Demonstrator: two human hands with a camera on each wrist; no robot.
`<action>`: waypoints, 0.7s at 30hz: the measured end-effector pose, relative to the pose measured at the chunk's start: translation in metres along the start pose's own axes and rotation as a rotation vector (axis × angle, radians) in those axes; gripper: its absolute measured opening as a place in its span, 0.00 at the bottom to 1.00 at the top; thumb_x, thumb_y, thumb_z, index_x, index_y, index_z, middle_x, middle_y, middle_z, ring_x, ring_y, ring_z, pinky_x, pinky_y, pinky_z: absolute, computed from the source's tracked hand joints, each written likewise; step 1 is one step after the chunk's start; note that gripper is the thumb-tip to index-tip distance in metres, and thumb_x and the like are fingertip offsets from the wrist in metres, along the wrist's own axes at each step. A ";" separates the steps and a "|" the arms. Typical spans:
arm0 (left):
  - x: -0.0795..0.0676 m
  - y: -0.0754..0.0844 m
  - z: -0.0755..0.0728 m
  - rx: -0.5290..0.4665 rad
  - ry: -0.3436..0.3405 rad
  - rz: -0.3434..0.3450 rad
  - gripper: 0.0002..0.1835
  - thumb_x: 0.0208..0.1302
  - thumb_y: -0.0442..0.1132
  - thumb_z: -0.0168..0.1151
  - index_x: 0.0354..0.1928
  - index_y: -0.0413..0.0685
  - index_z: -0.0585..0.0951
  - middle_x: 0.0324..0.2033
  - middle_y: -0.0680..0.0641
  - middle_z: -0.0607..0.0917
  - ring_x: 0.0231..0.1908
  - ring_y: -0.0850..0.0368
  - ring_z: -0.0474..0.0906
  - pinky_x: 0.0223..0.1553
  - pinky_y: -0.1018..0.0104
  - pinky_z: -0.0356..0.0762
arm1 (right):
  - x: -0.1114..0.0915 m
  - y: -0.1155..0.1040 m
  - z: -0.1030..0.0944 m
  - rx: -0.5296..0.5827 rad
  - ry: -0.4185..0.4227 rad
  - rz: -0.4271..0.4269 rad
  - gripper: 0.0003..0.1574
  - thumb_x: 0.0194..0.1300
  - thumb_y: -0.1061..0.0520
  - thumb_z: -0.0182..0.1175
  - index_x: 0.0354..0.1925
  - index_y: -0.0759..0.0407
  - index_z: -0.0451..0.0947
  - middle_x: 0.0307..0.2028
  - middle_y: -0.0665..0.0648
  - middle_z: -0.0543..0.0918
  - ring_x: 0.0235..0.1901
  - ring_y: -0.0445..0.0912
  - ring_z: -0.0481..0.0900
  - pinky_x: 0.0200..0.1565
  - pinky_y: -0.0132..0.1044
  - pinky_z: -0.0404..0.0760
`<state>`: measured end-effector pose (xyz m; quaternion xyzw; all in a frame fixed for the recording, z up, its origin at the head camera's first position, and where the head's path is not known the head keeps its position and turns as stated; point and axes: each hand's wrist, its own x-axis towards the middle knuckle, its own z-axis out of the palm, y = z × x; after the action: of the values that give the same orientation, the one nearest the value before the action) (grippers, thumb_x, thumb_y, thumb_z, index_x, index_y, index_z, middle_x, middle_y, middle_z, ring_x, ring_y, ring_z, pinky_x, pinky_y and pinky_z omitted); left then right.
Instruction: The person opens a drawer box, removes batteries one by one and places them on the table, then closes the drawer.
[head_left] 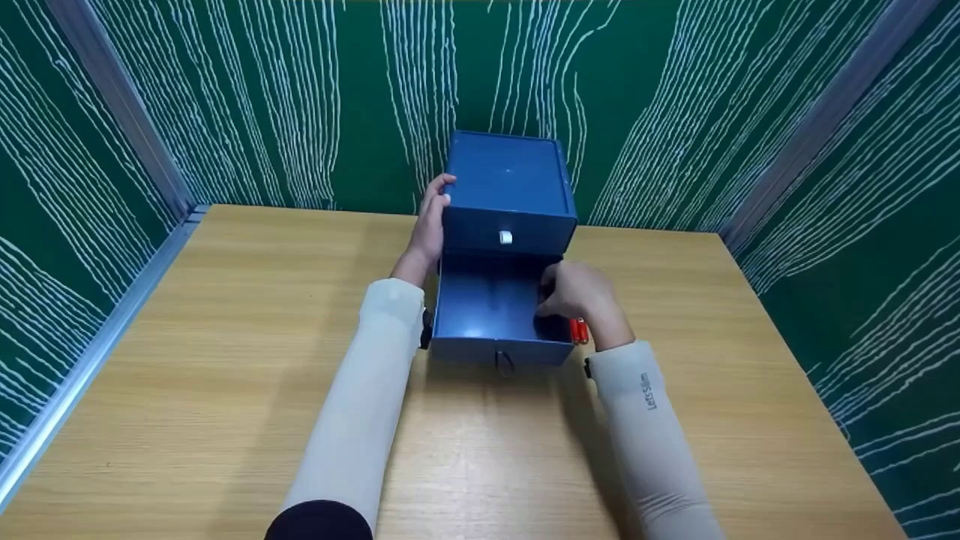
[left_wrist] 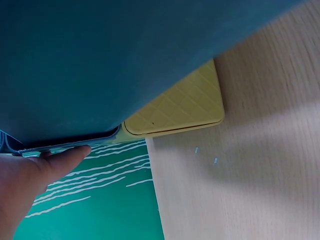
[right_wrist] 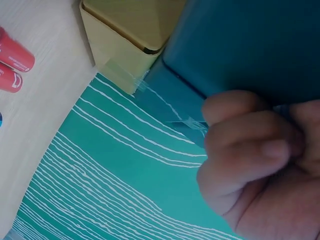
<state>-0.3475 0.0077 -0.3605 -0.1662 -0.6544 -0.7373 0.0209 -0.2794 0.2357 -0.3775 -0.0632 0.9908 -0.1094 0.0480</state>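
A blue two-drawer box stands at the back of the table, its upper drawer closed and its lower drawer pulled out. My left hand rests against the box's left side, fingers extended; the left wrist view shows the thumb along an edge. At the right side of the pulled-out drawer, my right hand reaches in over the wall with fingers bent down. Curled fingers fill the right wrist view's lower right, and I cannot tell what lies between them. Red batteries lie just outside the drawer's right wall.
A yellow box sits beneath the blue one, with clear tape near their joint in the right wrist view. Green walls with white lines enclose the wooden table. A dark loop hangs on the drawer front.
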 end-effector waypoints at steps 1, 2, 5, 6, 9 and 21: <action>0.000 0.000 0.000 -0.004 0.000 -0.002 0.22 0.63 0.40 0.28 0.60 0.51 0.58 0.64 0.50 0.52 0.62 0.55 0.49 0.63 0.54 0.42 | 0.000 0.000 -0.001 0.014 0.004 -0.006 0.29 0.38 0.45 0.68 0.41 0.55 0.77 0.37 0.56 0.79 0.33 0.51 0.73 0.37 0.45 0.73; 0.000 0.000 0.000 -0.013 0.000 -0.002 0.22 0.63 0.40 0.29 0.60 0.50 0.58 0.64 0.50 0.52 0.62 0.55 0.50 0.63 0.54 0.42 | 0.000 0.001 -0.001 0.026 0.008 -0.012 0.29 0.38 0.45 0.68 0.40 0.55 0.77 0.36 0.56 0.79 0.33 0.50 0.73 0.37 0.45 0.73; -0.001 0.001 0.001 -0.022 0.004 -0.005 0.22 0.63 0.40 0.29 0.59 0.50 0.58 0.64 0.50 0.53 0.62 0.55 0.50 0.63 0.54 0.42 | -0.001 0.003 -0.003 0.070 0.022 -0.041 0.28 0.38 0.45 0.68 0.39 0.55 0.77 0.34 0.55 0.79 0.33 0.50 0.73 0.38 0.44 0.73; -0.001 0.001 0.001 -0.023 0.005 -0.004 0.22 0.63 0.40 0.29 0.59 0.50 0.58 0.64 0.50 0.53 0.62 0.55 0.50 0.63 0.54 0.42 | -0.001 0.003 -0.003 0.082 0.028 -0.053 0.27 0.38 0.45 0.68 0.38 0.55 0.77 0.33 0.54 0.79 0.32 0.49 0.73 0.38 0.43 0.72; -0.001 0.001 0.001 -0.021 0.004 -0.009 0.22 0.64 0.40 0.29 0.59 0.50 0.58 0.64 0.51 0.53 0.62 0.55 0.50 0.63 0.53 0.42 | -0.003 0.005 -0.004 0.119 0.048 -0.081 0.25 0.38 0.46 0.67 0.37 0.54 0.76 0.31 0.53 0.79 0.31 0.48 0.73 0.36 0.41 0.72; -0.001 0.001 0.001 -0.026 -0.002 -0.019 0.22 0.64 0.40 0.28 0.60 0.52 0.57 0.64 0.51 0.52 0.61 0.54 0.51 0.62 0.51 0.43 | -0.016 0.002 -0.017 0.208 0.086 -0.054 0.30 0.42 0.49 0.66 0.47 0.50 0.74 0.42 0.54 0.77 0.37 0.49 0.72 0.41 0.43 0.73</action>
<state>-0.3456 0.0085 -0.3599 -0.1608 -0.6463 -0.7459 0.0110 -0.2656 0.2436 -0.3599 -0.0797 0.9732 -0.2155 0.0086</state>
